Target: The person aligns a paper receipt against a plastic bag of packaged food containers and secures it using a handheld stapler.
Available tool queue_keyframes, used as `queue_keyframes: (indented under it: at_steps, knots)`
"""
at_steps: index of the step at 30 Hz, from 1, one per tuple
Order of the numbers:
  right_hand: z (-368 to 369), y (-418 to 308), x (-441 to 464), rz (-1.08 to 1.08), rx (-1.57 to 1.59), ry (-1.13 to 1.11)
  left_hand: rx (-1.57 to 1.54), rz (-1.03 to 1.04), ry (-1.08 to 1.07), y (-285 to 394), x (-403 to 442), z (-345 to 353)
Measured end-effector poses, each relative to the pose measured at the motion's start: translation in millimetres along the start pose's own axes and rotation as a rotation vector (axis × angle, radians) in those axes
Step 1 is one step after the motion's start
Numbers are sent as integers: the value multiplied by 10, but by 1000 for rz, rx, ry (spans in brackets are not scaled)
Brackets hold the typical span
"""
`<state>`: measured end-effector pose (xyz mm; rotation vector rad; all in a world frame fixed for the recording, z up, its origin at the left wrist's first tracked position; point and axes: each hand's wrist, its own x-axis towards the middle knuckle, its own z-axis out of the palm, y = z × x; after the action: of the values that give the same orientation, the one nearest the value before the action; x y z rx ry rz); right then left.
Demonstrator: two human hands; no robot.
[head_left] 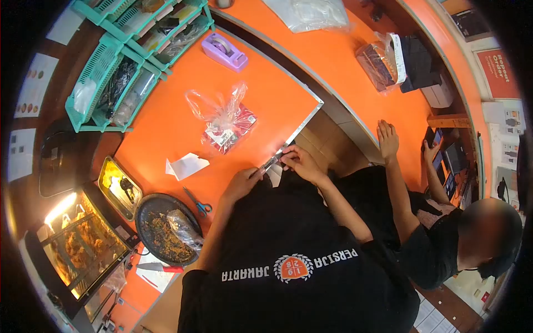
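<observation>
My left hand (242,183) is closed at the near edge of the orange table, its fingertips around one end of a slim, shiny item (271,162) whose kind I cannot make out. My right hand (301,164) pinches at the other end of it, fingers bent together. Just below, between the hands, a bit of white paper (274,175) shows against my black shirt. Beyond them on the table lies a clear plastic bag (230,123), gathered at the top, with a red box inside. To its left is a creased white paper (187,166).
Scissors (200,203) lie left of my left arm, beside a dark round pan (145,222) of crumbs. A purple tape dispenser (225,52) and green trays (119,83) stand farther back. On the right, a co-worker (422,233) rests a hand on another orange counter (355,105).
</observation>
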<state>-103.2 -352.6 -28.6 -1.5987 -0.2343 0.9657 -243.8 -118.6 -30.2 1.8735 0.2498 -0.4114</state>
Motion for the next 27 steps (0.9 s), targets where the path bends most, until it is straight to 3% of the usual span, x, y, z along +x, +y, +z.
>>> queue_keyframes:
  at_steps: [1, 3, 4, 5, 6, 7, 8, 11, 16, 19, 22, 27]
  knots:
    - [-5, 72, 68, 2, 4, -4, 4, 50, 50, -63, -10, -2]
    - [2, 183, 186, -178, -279, 101, 11, 96, 100, -68, -97, -97]
    - [82, -351, 85, 41, -534, 61, -17, -20, 88, 6, -191, -208]
    - [146, -334, 114, 39, -529, 59, -44, -136, 76, 31, -277, -305]
    - [203, -281, 146, -268, -824, 50, -38, -139, 76, -21, -355, -388]
    - [265, -206, 163, -579, -1110, 41, -145, -274, 140, -93, -468, -470]
    - [326, -91, 213, -572, -1205, -156, -254, -409, 206, -146, -587, -545]
    - [563, 249, 195, -618, -1452, -326, -361, -481, 264, -186, -892, -793]
    - [417, 360, 193, -608, -1528, -281, -394, -485, 332, -127, -1111, -809]
    - [-147, 369, 415, -572, -1502, -196, -435, -478, 286, -200, -1071, -738]
    - [-759, 75, 685, -464, -1785, -87, -410, -463, 244, -114, -983, -632]
    - [-1204, -274, 1436, -333, -1736, 174, -301, -431, 184, -82, -837, -541]
